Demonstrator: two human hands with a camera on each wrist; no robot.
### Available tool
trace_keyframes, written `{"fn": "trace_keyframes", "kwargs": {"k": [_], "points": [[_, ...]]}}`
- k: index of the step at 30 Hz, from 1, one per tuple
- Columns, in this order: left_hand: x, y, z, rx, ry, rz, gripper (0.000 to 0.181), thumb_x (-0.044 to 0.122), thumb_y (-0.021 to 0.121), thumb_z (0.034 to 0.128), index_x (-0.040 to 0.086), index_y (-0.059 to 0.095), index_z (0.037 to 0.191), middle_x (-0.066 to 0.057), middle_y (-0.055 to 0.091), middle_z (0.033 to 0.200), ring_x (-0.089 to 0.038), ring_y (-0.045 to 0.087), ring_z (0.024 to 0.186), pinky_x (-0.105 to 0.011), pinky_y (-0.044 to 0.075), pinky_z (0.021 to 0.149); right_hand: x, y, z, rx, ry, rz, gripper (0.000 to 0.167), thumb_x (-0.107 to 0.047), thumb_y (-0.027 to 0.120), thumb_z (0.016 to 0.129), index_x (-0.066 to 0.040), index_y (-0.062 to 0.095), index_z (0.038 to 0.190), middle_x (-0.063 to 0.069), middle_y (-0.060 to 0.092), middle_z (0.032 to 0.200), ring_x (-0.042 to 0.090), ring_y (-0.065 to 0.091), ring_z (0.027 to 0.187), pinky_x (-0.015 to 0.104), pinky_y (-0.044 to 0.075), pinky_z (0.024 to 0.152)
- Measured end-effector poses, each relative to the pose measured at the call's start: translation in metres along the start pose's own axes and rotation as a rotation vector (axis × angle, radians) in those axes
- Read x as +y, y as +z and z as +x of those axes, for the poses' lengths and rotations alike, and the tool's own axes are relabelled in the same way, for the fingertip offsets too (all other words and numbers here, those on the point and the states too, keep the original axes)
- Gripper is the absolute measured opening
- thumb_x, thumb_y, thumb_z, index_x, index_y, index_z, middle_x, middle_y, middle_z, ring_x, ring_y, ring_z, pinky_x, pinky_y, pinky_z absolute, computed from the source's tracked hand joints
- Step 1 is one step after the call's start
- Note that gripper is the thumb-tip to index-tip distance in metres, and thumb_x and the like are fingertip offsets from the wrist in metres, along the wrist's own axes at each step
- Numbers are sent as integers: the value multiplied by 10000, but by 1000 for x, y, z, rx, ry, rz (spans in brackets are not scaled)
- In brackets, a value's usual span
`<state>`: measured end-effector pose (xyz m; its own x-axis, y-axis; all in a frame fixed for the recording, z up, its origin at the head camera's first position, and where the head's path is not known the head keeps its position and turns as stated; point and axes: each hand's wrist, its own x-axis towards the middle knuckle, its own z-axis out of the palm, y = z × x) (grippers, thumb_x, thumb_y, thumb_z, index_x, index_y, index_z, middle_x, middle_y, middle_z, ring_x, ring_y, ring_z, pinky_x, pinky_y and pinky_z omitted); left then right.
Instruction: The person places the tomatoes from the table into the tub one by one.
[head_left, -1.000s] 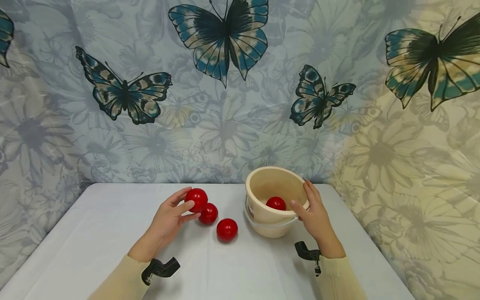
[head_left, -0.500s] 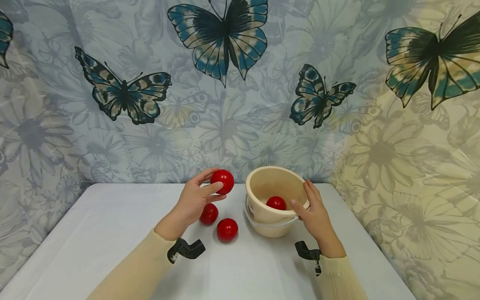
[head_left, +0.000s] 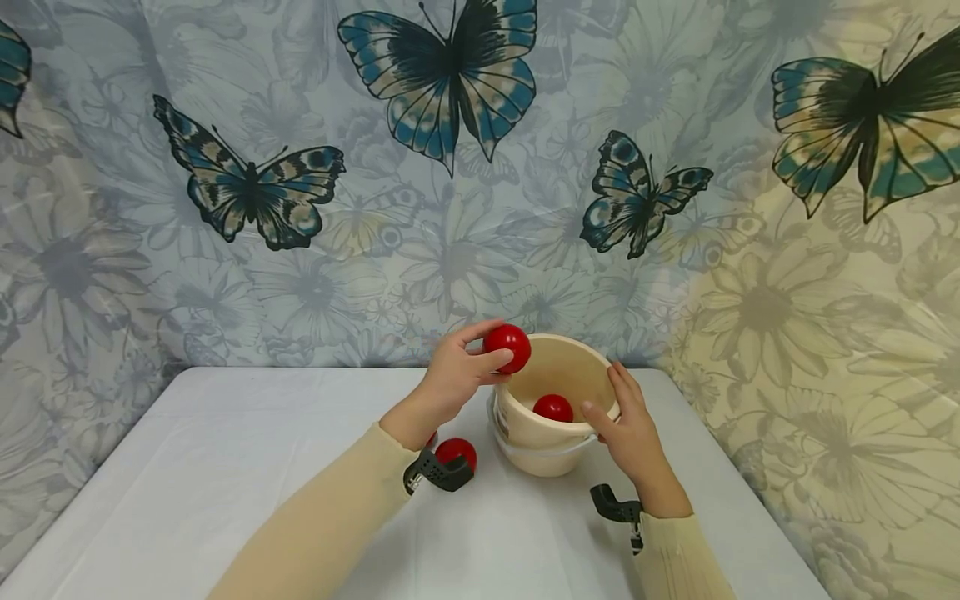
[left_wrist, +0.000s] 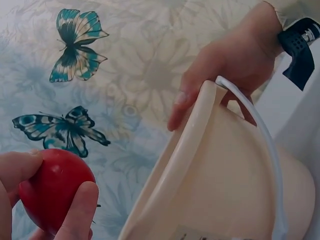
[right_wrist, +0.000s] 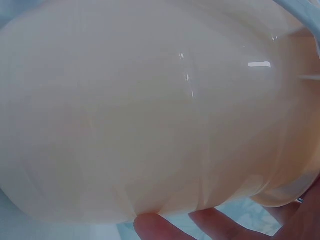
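And here the left hand (head_left: pixel 452 377) has a firm pinch on a glossy red ball (head_left: pixel 507 348), thumb on the near side, fingertips around the rest; that ball hangs in the air at the left edge of the cream bucket (head_left: pixel 532 430), overlapping the rim in the head view; the left wrist view shows a gap between the two, so ball and bucket are apart; over on the other side, the right hand (head_left: pixel 630 429) grips the bucket by its right-hand rim, and the right wrist view has fingertips meeting the outer wall; look inside the bucket, there's a second red ball (head_left: pixel 553 407) down in there; down on the white tablecloth (head_left: pixel 187 475), just left of the bucket, sits a third red ball (head_left: pixel 459 452), partly covered by the black wrist camera (head_left: pixel 447 473) on the left arm; beside it a sliver of a fourth red ball (head_left: pixel 432 438) peeps out from behind that same arm; a pale bail handle (head_left: pixel 558 451) hangs down around the bucket's front; cream ribbed sleeves (head_left: pixel 678 550) on both arms, a matching black camera (head_left: pixel 615 506) at the right wrist; and behind it all, a floral backdrop (head_left: pixel 450 283) with big blue-and-black butterflies (head_left: pixel 252 190).
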<state>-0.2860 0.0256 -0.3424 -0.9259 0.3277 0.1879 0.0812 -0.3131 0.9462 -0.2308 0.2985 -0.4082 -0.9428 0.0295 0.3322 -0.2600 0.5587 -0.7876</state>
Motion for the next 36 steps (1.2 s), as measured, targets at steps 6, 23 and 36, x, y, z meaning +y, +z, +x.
{"fn": "trace_keyframes", "kwargs": {"k": [6,23,36], "points": [[-11,10,12,23,-11,12,523,-37,718,891,57,582,1388,-156,504,1299,-326,646,1043,-425,602,772,0,0,0,4,-4,3,832,-378,640,973,-35,193,1585,123,93,1639,487,347,1347,465,612,683],[-20,17,20,16,-78,24,546,46,738,902,148,580,1415,-266,463,1407,-316,657,1044,-433,579,843,4,1,2,7,0,-10,840,-395,635,972,-22,193,1582,126,98,1638,494,366,1325,449,614,668],[-20,10,17,34,-63,-1,522,28,727,905,142,597,1398,-211,355,1488,-360,387,1370,-416,584,834,4,2,2,14,4,-18,824,-344,641,968,-27,194,1583,117,102,1639,489,361,1337,445,615,665]]}}
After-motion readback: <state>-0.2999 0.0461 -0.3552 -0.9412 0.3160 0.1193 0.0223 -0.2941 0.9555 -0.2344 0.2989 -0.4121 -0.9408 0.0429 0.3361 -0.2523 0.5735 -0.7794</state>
